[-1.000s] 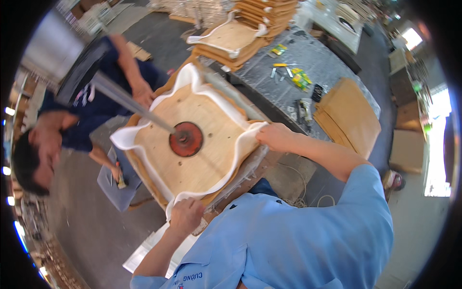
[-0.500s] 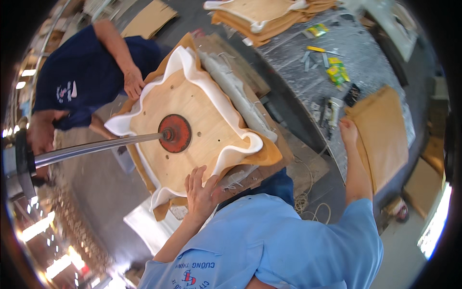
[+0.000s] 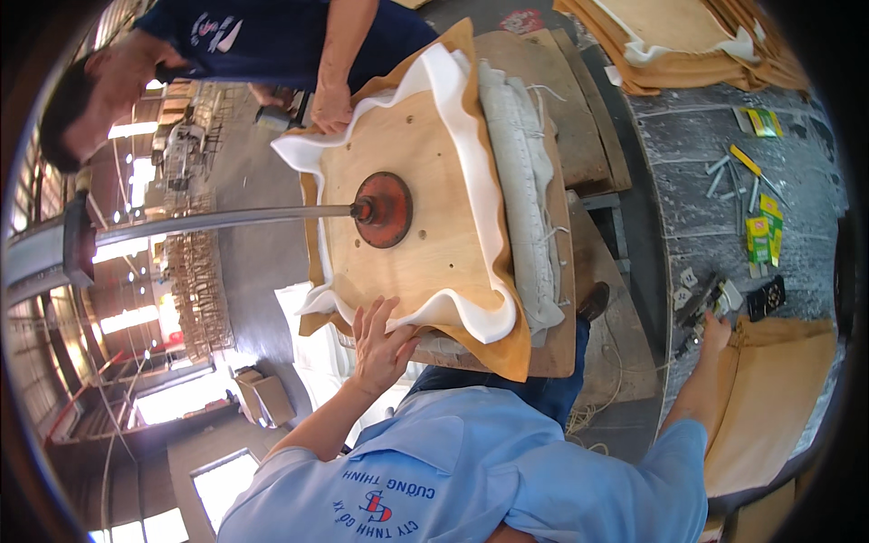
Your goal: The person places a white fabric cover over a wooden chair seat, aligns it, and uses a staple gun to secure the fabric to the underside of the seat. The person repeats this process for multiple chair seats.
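Note:
A square plywood seat board [image 3: 434,145], edged with wavy white foam [image 3: 489,312] and tan cover material [image 3: 518,339], lies under a round red press pad [image 3: 385,210]. My left hand [image 3: 380,353] rests on its near edge, fingers spread over foam and wood, gripping nothing. Out to the right, my right hand [image 3: 715,333] reaches the worktable, fingers curled at the end of a black and silver tool [image 3: 721,299], which looks like a staple gun. The fingertips are partly hidden there. Beside that wrist lies a folded stack of tan material [image 3: 778,389].
Across the board, a co-worker's hand [image 3: 332,109] holds the far left edge. A metal press rod [image 3: 226,217] crosses from the left. The grey worktable [image 3: 697,181] bears metal strips, yellow-green packets [image 3: 765,233] and more foam-edged boards [image 3: 670,27]. A cord [image 3: 588,418] lies below.
The view has swung, so the board and table appear shifted. My right hand has come closer to the black and silver tool. My left hand stays on the near edge.

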{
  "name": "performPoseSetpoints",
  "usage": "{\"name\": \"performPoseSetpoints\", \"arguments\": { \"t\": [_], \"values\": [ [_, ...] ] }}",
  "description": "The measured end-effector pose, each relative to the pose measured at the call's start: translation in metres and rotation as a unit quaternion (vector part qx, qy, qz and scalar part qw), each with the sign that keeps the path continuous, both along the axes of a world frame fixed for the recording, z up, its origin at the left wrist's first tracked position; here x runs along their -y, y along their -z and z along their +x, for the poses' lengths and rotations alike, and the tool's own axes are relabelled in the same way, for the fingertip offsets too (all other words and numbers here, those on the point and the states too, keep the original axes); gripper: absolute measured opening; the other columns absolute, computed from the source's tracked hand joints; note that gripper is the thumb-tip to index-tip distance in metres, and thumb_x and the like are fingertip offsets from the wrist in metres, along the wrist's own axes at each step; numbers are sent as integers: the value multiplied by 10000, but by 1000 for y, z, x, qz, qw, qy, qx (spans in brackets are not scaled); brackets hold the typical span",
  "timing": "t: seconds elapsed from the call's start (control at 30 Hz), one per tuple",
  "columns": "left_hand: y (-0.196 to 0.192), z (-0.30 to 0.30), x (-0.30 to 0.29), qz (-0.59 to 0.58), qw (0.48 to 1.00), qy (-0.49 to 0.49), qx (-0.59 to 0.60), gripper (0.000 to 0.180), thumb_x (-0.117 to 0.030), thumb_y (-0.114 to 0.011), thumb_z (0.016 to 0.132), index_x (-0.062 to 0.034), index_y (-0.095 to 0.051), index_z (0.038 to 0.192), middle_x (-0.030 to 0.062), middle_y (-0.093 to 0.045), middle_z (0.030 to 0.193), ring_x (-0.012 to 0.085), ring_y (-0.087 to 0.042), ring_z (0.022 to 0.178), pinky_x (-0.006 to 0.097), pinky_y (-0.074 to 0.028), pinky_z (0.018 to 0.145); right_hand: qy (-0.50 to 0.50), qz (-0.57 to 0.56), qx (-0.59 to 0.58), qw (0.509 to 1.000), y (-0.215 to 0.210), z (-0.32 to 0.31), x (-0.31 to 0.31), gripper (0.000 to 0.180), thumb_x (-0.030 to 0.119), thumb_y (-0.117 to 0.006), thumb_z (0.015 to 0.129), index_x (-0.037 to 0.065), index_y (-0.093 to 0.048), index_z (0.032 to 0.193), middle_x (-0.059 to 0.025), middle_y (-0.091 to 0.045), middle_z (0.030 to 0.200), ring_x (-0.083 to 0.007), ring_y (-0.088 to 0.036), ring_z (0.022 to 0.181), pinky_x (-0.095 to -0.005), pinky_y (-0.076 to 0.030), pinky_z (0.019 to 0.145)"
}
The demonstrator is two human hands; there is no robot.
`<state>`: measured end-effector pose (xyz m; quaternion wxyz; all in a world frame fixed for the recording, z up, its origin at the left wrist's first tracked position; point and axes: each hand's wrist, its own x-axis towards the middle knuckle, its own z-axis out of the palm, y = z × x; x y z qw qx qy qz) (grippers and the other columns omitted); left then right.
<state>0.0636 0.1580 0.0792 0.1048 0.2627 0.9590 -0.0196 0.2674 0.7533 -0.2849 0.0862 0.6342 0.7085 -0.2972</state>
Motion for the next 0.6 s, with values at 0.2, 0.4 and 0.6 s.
{"name": "performPoseSetpoints", "arguments": {
  "t": [0.2, 0.4, 0.6],
  "values": [
    [26, -25, 25, 63, 995, 74, -17, 222, -349, -837, 855, -171, -734, 939, 101, -548, 1458, 377, -452, 1452, 644, -213, 1232, 123, 26, -130, 984, -13, 0, 42, 642, 218, -812, 726, -123, -597, 1225, -225, -704, 1088, -317, -689, 976, -435, -538, 892],
    [47, -50, 49, 171, 969, 179, 14, 194, -304, -835, 855, -140, -731, 860, 75, -586, 1346, 367, -477, 1410, 671, -212, 1221, 80, 301, -243, 919, -106, 32, 137, 586, 114, -784, 753, -71, -560, 1262, -123, -649, 1025, -234, -638, 826, -384, -547, 714],
    [64, -67, 45, 252, 938, 239, -3, 207, -297, -793, 895, -108, -726, 845, 75, -583, 1247, 339, -499, 1356, 699, -202, 1213, 202, 87, -557, 801, -249, 21, 297, 368, 72, -755, 963, 2, -605, 1292, -70, -645, 1047, -124, -583, 692, -287, -502, 579]
  ]
}}
